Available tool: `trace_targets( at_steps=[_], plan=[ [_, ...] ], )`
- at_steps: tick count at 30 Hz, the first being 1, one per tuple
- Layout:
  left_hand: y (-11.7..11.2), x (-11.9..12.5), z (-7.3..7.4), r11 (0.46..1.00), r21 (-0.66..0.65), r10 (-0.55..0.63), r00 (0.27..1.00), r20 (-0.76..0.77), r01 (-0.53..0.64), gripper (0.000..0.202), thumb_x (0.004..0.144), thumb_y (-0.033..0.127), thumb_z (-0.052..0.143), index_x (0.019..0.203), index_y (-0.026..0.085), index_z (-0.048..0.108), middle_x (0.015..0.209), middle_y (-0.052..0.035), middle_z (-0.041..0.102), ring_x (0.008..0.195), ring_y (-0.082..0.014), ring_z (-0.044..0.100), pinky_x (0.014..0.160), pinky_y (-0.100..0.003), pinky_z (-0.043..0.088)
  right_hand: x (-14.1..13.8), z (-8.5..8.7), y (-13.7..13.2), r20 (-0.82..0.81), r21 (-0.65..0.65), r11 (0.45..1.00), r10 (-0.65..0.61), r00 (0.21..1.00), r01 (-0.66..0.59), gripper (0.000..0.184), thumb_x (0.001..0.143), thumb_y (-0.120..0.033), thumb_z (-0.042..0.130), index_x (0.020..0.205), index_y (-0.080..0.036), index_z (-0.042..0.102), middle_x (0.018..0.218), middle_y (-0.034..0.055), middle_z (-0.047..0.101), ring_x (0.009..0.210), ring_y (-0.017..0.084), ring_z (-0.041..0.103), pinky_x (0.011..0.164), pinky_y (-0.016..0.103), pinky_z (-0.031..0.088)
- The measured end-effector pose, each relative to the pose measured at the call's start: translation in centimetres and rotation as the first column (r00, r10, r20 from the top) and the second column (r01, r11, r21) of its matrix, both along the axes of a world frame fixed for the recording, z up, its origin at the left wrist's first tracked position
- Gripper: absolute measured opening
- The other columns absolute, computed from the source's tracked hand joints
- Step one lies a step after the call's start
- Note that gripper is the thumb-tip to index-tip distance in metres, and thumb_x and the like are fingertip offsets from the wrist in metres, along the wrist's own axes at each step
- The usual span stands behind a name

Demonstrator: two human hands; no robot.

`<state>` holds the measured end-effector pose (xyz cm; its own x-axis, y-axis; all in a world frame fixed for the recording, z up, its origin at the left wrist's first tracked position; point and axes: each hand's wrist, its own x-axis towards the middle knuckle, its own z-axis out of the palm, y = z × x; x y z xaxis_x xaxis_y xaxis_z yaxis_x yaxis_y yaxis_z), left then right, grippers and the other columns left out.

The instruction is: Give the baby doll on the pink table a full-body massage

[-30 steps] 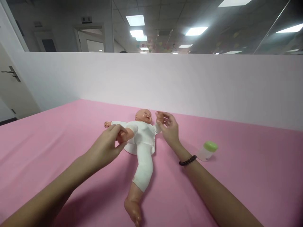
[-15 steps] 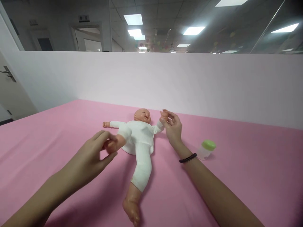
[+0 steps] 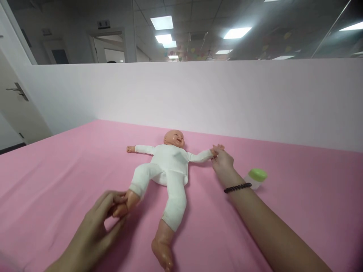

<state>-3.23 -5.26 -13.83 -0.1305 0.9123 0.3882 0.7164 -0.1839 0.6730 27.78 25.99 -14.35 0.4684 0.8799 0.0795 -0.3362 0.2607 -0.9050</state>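
Cannot read any text, label, brand or number. Can pick out only a small dark plate (image 3: 103, 24) in the glass (image 3: 76, 19) above the white wall (image 3: 181, 94), placed over a doorway (image 3: 109, 49) and bearing paler patches too small and dim to make out as letters or figures. Farther left, above a darker door (image 3: 59, 54), can see a second, fainter plate (image 3: 47, 32), likewise illegible.
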Motion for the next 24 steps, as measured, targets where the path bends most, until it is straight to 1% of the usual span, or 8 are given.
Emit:
trace_targets(
  at_steps=[3,5,7,11,14,16,18,24],
  plan=[
    [4.1,-0.2,3.4,0.99,0.13,-0.042,0.999,-0.031,0.046,0.025,0.092,0.036,0.065,0.113,0.025,0.059,0.113,-0.0056,0.068,0.103,-0.0223,0.07,0.087,-0.037,0.061,-2.0,2.6,-1.6,0.06,0.159,0.987,0.013,0.998,-0.022,0.039,0.067,-0.008,0.074,0.104,-0.018,0.068,0.126,0.0066,0.07,0.114,0.019,0.067,0.101,0.035,0.056],
    [7.5,0.3,5.4,0.984,0.101,-0.147,0.988,-0.037,0.15,0.023,0.091,0.035,0.065,0.11,0.023,0.057,0.108,-0.005,0.068,0.096,-0.0203,0.069,0.086,-0.037,0.06,-3.5,3.8,-3.2,0.272,0.364,0.914,0.081,0.959,-0.181,0.039,0.069,-0.015,0.079,0.106,-0.018,0.067,0.126,0.0088,0.071,0.118,0.022,0.067,0.104,0.038,0.055],
    [10.9,1.1,6.4,0.974,0.062,-0.212,0.974,-0.086,0.217,0.018,0.09,0.033,0.063,0.102,0.022,0.055,0.094,-0.0033,0.065,0.086,-0.0193,0.065,0.078,-0.037,0.058,-4.7,4.2,-4.7,0.522,0.389,0.827,0.164,0.837,-0.405,0.033,0.074,-0.022,0.078,0.106,-0.018,0.068,0.118,0.0091,0.074,0.111,0.023,0.07,0.102,0.042,0.056],
    [15.3,2.7,6.1,0.968,0.03,-0.239,0.949,-0.205,0.25,0.014,0.084,0.026,0.062,0.088,0.021,0.049,0.087,-0.0042,0.061,0.078,-0.0202,0.058,0.068,-0.035,0.049,-6.1,2.7,-6.0,0.838,0.27,0.752,0.124,0.531,-0.601,0.027,0.084,-0.021,0.068,0.111,-0.024,0.07,0.117,0.0048,0.075,0.112,0.024,0.07,0.103,0.046,0.054],
    [15.9,3.1,5.4,0.963,0.027,-0.255,0.941,-0.224,0.267,0.012,0.084,0.023,0.059,0.085,0.022,0.047,0.09,-0.006,0.06,0.08,-0.0213,0.057,0.068,-0.035,0.046,-6.4,1.6,-5.9,0.913,0.225,0.755,0.058,0.404,-0.616,0.03,0.084,-0.017,0.064,0.112,-0.026,0.071,0.121,0.0029,0.074,0.114,0.026,0.069,0.1,0.047,0.055],
    [15.3,3.0,5.3,0.964,0.04,-0.247,0.939,-0.238,0.264,0.01,0.086,0.024,0.058,0.085,0.022,0.048,0.091,-0.0064,0.059,0.081,-0.022,0.057,0.069,-0.036,0.048,-6.3,1.6,-5.7,0.885,0.26,0.757,0.062,0.462,-0.6,0.031,0.083,-0.016,0.065,0.112,-0.026,0.071,0.119,0.0033,0.074,0.113,0.025,0.069,0.101,0.046,0.055],
    [14.0,2.8,5.3,0.963,0.056,-0.241,0.939,-0.247,0.263,0.008,0.087,0.024,0.058,0.089,0.021,0.05,0.092,-0.0067,0.059,0.083,-0.0225,0.058,0.071,-0.037,0.05,-5.9,2.2,-5.3,0.794,0.305,0.783,0.106,0.599,-0.543,0.03,0.08,-0.019,0.069,0.111,-0.023,0.07,0.116,0.0052,0.074,0.108,0.024,0.07,0.1,0.045,0.055],
    [6.3,2.4,4.1,0.985,0.062,-0.143,0.96,-0.241,0.162,0.01,0.095,0.029,0.054,0.103,0.025,0.056,0.1,-0.005,0.06,0.081,-0.0199,0.063,0.073,-0.035,0.056,-2.9,3.6,-2.7,0.262,0.305,0.936,0.095,0.96,-0.176,0.041,0.068,-0.016,0.08,0.106,-0.017,0.067,0.126,0.009,0.071,0.115,0.021,0.067,0.099,0.037,0.056]
  ],
)
